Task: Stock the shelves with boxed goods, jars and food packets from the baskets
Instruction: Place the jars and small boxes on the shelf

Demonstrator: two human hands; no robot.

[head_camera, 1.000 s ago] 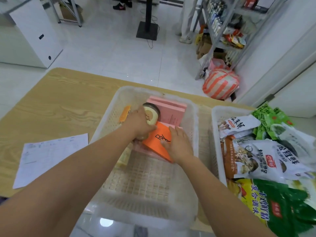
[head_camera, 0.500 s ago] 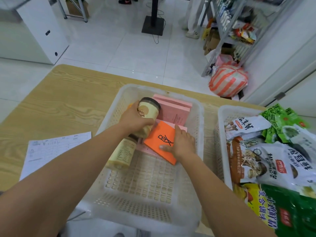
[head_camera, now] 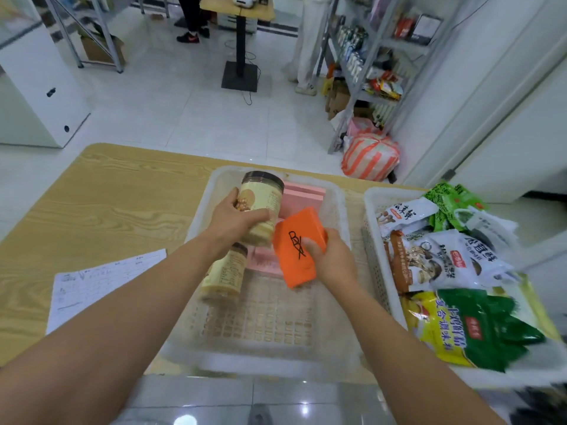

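Now lifted: left hand (head_camera: 233, 222) curled round beige jar (head_camera: 260, 197); right hand (head_camera: 333, 260) pinches orange box (head_camera: 299, 246), raised from basket (head_camera: 270, 320) below fingers. Both shelf-ready.

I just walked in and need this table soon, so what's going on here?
A person is emptying the white basket. The left hand grips a jar above it, and the right hand holds an orange box. A second jar and pink boxes lie inside. Food packets fill the other basket.
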